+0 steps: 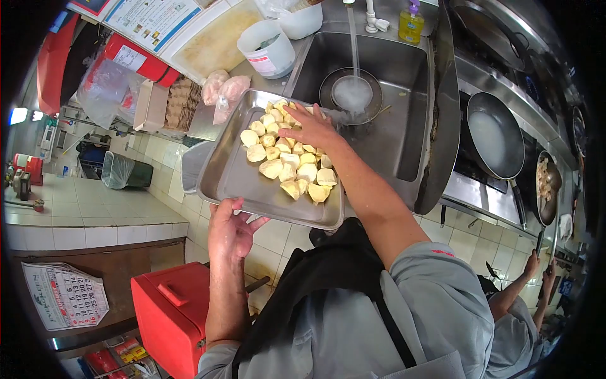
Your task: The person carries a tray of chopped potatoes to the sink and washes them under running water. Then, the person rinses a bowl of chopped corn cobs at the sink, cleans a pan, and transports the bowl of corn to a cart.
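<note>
Metal tray point(230, 183) sits gripped in the left hand point(230, 228), right hand point(311, 129) against yellow chunks point(290, 160); a calendar point(66, 297) reads "EVERGREEN".

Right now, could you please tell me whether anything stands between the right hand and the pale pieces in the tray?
Nothing visible does: the right hand, fingers spread, appears to rest on the pieces at the sink side of the tray.

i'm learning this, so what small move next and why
Perhaps tip the tray slightly toward the sink: the left hand is at its near edge, the right hand lies over the pieces and could hold them back, and the sink is alongside.
</note>
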The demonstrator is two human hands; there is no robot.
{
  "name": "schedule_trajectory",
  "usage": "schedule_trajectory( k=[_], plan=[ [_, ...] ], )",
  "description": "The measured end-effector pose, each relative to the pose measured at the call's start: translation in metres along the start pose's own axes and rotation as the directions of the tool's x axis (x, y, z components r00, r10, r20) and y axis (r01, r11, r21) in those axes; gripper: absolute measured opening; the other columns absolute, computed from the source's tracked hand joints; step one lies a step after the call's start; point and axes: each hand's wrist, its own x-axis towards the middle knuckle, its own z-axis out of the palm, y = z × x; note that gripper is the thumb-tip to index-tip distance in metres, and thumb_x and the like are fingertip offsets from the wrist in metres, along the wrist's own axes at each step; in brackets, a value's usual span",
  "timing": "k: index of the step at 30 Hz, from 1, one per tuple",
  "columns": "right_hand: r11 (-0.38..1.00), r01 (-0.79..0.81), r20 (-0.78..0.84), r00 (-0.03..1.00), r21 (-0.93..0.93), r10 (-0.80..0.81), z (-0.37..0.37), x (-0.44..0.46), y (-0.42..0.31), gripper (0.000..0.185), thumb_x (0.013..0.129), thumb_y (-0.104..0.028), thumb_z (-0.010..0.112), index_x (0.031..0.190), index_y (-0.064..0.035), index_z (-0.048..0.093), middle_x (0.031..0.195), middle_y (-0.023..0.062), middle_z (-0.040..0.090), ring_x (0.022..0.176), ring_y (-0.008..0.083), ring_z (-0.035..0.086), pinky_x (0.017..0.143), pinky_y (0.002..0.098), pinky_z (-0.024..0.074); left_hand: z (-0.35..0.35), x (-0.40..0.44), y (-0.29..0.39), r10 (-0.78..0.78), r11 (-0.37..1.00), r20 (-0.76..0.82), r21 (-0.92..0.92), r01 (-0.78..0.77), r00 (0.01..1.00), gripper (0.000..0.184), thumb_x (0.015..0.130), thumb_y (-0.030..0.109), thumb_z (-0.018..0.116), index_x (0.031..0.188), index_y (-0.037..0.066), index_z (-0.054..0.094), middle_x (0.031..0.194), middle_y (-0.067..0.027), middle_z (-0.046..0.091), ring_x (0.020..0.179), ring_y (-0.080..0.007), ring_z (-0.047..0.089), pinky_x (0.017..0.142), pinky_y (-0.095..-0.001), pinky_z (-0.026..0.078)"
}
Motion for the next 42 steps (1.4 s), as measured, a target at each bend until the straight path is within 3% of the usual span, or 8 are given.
schedule_trajectory(
  k=[13, 20, 24, 26, 29, 32, 36, 42],
  plan=[
    [0.999, 0.024, -0.096, 0.995, -0.038, -0.027, 0.004, -0.003, -0.008, 0.099, 0.077, -0.080, 0.062, 0.159, -0.0312, 0.034, 0.170, 0.0075, 0.018, 0.154, 0.0484, 0.004, 0.117, 0.0737, 0.0089, -0.035, 0.017, -0.007, -0.011, 1.000, 0.004, 0.026, 0.011, 1.000, 0.046, 0.093, 0.018, 0.053, 0.135, 0.002, 0.046, 0.143, -0.0164, 0.048, 0.133, -0.0377, 0.046, 0.102, -0.0583, 0.048],
    [0.974, -0.014, -0.252, 0.967, -0.224, -0.044, 0.012, -0.002, -0.040, 0.078, 0.089, -0.066, 0.059, 0.155, -0.0267, 0.043, 0.166, 0.0111, 0.027, 0.153, 0.0511, 0.005, 0.110, 0.0805, 0.0033, -0.107, 0.110, -0.051, -0.169, 0.917, -0.136, -0.386, 0.105, 0.976, 0.047, 0.098, 0.021, 0.040, 0.139, -0.002, 0.048, 0.143, -0.0170, 0.053, 0.129, -0.0359, 0.053, 0.110, -0.0542, 0.042],
    [0.927, 0.170, -0.437, 0.900, 0.333, -0.009, -0.031, 0.030, 0.008, 0.051, 0.096, -0.040, 0.063, 0.142, -0.0202, 0.056, 0.137, 0.0121, 0.063, 0.128, 0.0416, 0.056, 0.113, 0.0675, 0.0279, -0.113, 0.137, -0.052, -0.154, 0.925, -0.162, -0.370, 0.085, 0.975, 0.046, 0.103, 0.024, 0.034, 0.138, 0.000, 0.051, 0.139, -0.0157, 0.058, 0.125, -0.0342, 0.056, 0.108, -0.0491, 0.044],
    [0.925, 0.242, -0.690, 0.724, 0.292, 0.029, -0.070, 0.040, 0.040, 0.035, 0.097, -0.024, 0.064, 0.130, -0.0142, 0.063, 0.113, 0.0080, 0.072, 0.097, 0.0301, 0.070, 0.090, 0.0525, 0.0550, -0.112, 0.146, -0.048, -0.158, 0.932, -0.164, -0.350, 0.092, 0.974, 0.046, 0.104, 0.026, 0.034, 0.136, 0.000, 0.052, 0.135, -0.0152, 0.060, 0.122, -0.0338, 0.059, 0.105, -0.0501, 0.047],
    [0.520, 0.204, -0.494, 0.701, 0.830, 0.514, -0.135, 0.075, 0.114, 0.029, 0.096, -0.018, 0.063, 0.124, -0.0097, 0.060, 0.102, 0.0081, 0.067, 0.077, 0.0170, 0.069, 0.051, 0.0333, 0.0559, -0.116, 0.162, -0.046, -0.164, 0.940, -0.182, -0.326, 0.098, 0.969, 0.044, 0.103, 0.027, 0.037, 0.134, 0.000, 0.053, 0.132, -0.0151, 0.061, 0.120, -0.0333, 0.059, 0.102, -0.0501, 0.048],
    [0.909, 0.134, -0.843, 0.445, 0.395, 0.301, -0.204, 0.142, 0.231, 0.054, 0.096, -0.018, 0.065, 0.146, -0.0106, 0.044, 0.119, 0.0113, 0.063, 0.075, 0.0178, 0.063, 0.051, 0.0332, 0.0521, -0.115, 0.167, -0.042, -0.147, 0.957, -0.241, -0.279, 0.077, 0.959, 0.042, 0.102, 0.029, 0.041, 0.132, 0.001, 0.054, 0.129, -0.0149, 0.062, 0.117, -0.0321, 0.060, 0.101, -0.0488, 0.049],
    [0.957, 0.017, -0.662, 0.725, 0.289, 0.188, -0.273, 0.171, 0.247, 0.055, 0.099, -0.024, 0.063, 0.149, -0.0100, 0.043, 0.141, 0.0161, 0.053, 0.080, 0.0197, 0.064, 0.056, 0.0333, 0.0552, -0.122, 0.174, -0.045, -0.146, 0.980, -0.318, -0.173, 0.094, 0.937, 0.044, 0.100, 0.034, 0.044, 0.129, 0.004, 0.057, 0.125, -0.0146, 0.064, 0.112, -0.0324, 0.062, 0.099, -0.0485, 0.050],
    [0.782, -0.031, -0.541, 0.706, 0.622, 0.458, -0.295, 0.224, 0.289, 0.043, 0.104, -0.045, 0.052, 0.131, -0.0113, 0.056, 0.093, 0.0073, 0.063, 0.066, 0.0156, 0.059, 0.053, 0.0316, 0.0517, -0.117, 0.179, -0.037, -0.097, 0.994, -0.299, -0.078, 0.077, 0.949, 0.042, 0.101, 0.037, 0.045, 0.123, 0.004, 0.060, 0.116, -0.0138, 0.066, 0.104, -0.0302, 0.064, 0.092, -0.0471, 0.054]
  ],
)
